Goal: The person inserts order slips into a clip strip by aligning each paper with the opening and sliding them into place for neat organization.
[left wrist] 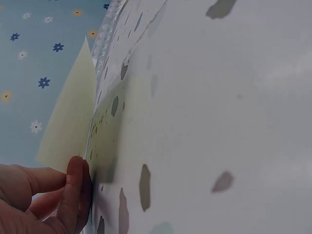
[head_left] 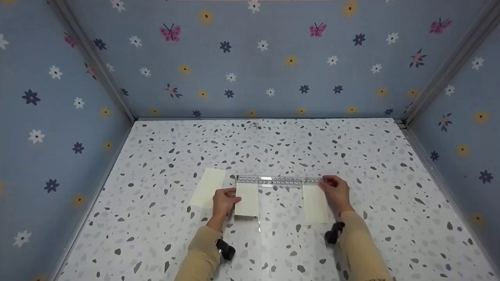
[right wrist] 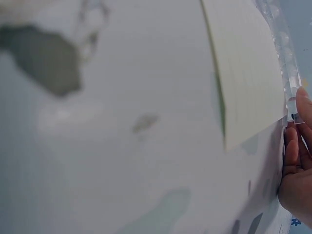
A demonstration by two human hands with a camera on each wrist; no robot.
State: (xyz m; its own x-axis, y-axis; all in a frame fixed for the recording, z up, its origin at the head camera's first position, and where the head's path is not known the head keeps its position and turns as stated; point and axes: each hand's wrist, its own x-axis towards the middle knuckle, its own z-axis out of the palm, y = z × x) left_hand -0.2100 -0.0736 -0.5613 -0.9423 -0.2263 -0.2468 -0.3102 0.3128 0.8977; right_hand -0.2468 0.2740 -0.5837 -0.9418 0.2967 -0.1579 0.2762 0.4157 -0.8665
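A clear plastic strip (head_left: 279, 181) with rows of round shapes along it lies crosswise at the tops of two pale yellow paper slips. My right hand (head_left: 336, 193) pinches its right end; in the right wrist view the thumb (right wrist: 303, 105) presses on that end, fingers below. The right paper slip (head_left: 315, 203) hangs down from the strip beside this hand. With thumb and fingers, my left hand (head_left: 224, 201) pinches the left edge of the left paper slip (head_left: 247, 199). That slip's near edge stands raised off the table in the left wrist view.
Another pale yellow slip (head_left: 207, 189) lies slanted on the table, partly behind my left hand. The speckled white tabletop (head_left: 265, 148) is bounded by blue flowered panels (head_left: 250, 58) at the back and both sides. A seam runs down the table's middle.
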